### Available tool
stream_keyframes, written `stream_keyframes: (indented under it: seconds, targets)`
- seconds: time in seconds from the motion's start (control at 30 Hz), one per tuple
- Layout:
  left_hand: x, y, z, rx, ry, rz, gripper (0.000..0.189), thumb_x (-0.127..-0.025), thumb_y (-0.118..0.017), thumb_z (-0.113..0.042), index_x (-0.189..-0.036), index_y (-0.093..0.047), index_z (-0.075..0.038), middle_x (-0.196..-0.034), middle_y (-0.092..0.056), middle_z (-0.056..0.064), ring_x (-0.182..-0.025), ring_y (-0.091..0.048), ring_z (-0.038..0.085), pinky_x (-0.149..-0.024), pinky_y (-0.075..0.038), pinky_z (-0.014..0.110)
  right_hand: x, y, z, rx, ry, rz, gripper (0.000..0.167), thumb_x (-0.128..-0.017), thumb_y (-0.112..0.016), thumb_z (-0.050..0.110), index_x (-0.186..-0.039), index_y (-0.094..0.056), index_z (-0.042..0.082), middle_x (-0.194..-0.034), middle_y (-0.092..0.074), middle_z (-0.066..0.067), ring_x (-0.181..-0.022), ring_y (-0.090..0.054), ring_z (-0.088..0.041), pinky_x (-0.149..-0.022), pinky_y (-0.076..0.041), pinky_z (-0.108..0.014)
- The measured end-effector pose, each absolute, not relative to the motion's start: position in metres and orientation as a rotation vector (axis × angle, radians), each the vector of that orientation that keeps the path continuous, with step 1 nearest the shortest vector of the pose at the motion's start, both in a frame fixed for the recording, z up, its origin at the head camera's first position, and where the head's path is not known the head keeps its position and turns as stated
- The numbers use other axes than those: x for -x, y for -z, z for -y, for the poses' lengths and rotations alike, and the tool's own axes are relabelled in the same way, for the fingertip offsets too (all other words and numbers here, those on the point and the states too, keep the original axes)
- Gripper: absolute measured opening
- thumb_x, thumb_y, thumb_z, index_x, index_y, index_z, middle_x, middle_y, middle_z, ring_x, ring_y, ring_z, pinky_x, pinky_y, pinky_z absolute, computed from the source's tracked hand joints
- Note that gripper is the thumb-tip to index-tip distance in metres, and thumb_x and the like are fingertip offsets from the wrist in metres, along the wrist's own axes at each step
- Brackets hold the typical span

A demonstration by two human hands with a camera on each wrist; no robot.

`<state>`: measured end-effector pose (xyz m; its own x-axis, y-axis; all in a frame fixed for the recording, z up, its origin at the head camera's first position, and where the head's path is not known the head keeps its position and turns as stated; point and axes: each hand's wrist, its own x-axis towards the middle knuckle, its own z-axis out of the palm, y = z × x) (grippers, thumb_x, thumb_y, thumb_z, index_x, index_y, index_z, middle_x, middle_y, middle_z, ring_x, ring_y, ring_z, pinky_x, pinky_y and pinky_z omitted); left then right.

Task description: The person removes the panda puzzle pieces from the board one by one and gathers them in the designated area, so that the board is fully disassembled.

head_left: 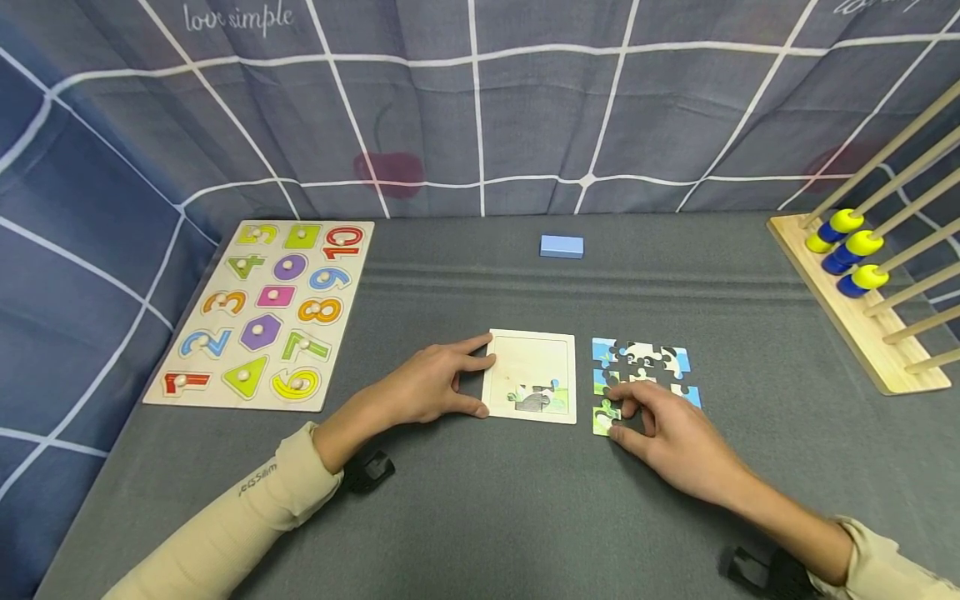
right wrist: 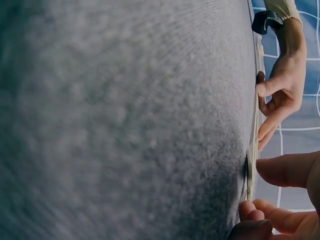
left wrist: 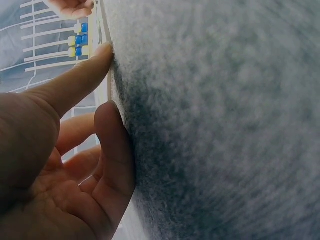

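Observation:
A square, pale wooden puzzle tray [head_left: 530, 358] lies flat in the middle. A small patch of grey, green and blue picture shows along its lower right. My left hand [head_left: 431, 383] rests at the tray's left side, thumb by the lower corner and forefinger by the upper one. To the right lie several panda jigsaw pieces [head_left: 641, 354] in loose rows. My right hand [head_left: 678, 442] pinches the green-and-white jigsaw piece [head_left: 602, 418] at their lower left between thumb and fingers. That hand covers some of the other pieces.
A number-and-shape peg board [head_left: 258, 358] lies at the left. Behind the tray sits a blue block [head_left: 562, 247]. At the far right stands a wooden bead rack [head_left: 862, 333] with blue and yellow beads on upright rods. A checked curtain [head_left: 525, 108] hangs along the back.

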<state>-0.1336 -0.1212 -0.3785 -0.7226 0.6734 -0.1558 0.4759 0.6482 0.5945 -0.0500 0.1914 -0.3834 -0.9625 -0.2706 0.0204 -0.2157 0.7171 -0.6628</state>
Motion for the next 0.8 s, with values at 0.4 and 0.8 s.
stream_keyframes:
  seconds: [0.4, 0.8]
  targets:
    - [0.1338, 0.3798, 0.1206, -0.927, -0.749, -2.51, 0.071, -0.078, -0.085, -0.029, -0.138, -0.057, -0.002, -0.155, -0.036, 0.015, -0.056, -0.046, 0.0, -0.062, -0.043, 0.023, 0.0485, 0.3855, -0.1914, 0.418, 0.978, -2.882, 0.032, -0.075, -0.084, 0.009, -0.103, -0.068, 0.011, -0.084, -0.05, 0.007, -0.064, -0.042, -0.004, -0.058, -0.036, -0.027]
    - [0.135, 0.3809, 0.121, -0.92, -0.748, -2.498, 0.072, -0.079, -0.084, -0.03, -0.14, -0.055, -0.003, -0.156, -0.035, 0.014, -0.056, -0.047, 0.0, -0.061, -0.042, 0.022, 0.048, 0.3865, -0.1915, 0.418, 0.996, -2.875, 0.035, -0.075, -0.083, 0.005, -0.106, -0.067, 0.009, -0.084, -0.051, 0.006, -0.063, -0.042, -0.004, -0.058, -0.036, -0.027]
